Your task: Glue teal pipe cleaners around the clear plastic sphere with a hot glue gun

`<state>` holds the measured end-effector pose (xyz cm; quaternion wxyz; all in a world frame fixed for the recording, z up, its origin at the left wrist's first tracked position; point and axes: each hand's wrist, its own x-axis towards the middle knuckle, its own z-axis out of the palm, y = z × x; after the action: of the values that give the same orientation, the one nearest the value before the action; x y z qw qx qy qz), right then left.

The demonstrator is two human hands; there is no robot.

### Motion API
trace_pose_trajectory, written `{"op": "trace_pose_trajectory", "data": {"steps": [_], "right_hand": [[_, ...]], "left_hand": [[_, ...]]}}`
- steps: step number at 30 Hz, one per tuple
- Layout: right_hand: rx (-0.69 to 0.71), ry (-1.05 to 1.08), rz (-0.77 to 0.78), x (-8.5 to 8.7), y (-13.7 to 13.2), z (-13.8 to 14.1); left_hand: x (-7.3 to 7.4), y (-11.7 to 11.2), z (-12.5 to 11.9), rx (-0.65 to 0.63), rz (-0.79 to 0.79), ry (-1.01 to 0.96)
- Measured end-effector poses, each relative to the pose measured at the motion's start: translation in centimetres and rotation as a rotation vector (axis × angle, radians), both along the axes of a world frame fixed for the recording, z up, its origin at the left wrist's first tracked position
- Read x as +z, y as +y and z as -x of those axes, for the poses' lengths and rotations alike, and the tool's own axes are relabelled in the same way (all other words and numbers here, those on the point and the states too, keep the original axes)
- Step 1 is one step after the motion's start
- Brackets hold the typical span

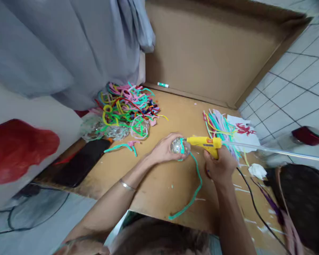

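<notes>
Both our hands meet just right of the frame's centre, over the cardboard (159, 191). Our left hand (163, 148) cups a shiny ball (177, 146), fingers curled over its far side, so it sits steady and faces the tool. Our right hand (221, 166) is closed round the grip of a yellow glue gun (206, 142). The gun is held level, with its nozzle pointing left at the ball where a teal stem (195, 191) crosses it. We cannot quite tell whether the tip touches.

The stem's free length trails loose toward the lower edge, out of the nozzle's way. Spare stems lie within reach on either side. A tangled pile (127, 106) sits up and left of centre with more balls (117, 131) before it, and a straighter bundle (220, 125) lies at the right. The gun's black cord (251, 198) runs off to the lower right, past another person's head (305, 205).
</notes>
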<state>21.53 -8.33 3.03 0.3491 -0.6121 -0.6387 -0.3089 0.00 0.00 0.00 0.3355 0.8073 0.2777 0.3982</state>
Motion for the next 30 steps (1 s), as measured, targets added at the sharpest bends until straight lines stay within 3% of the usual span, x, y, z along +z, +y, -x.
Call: {"op": "trace_pose_trajectory", "data": {"steps": [6,15,30], "right_hand": [[0.035,0.072,0.021,0.13,-0.04,0.05],[-0.097,0.162,0.019,0.25,0.21,0.26],[-0.023,0.116,-0.011,-0.02,0.51,0.41]], "left_hand": [[0.28,-0.18,0.01,0.012,0.025,0.006],[0.57,-0.26,0.09,0.016,0.038,0.013],[0.48,-0.22,-0.02,0.004,0.030,0.003]]}}
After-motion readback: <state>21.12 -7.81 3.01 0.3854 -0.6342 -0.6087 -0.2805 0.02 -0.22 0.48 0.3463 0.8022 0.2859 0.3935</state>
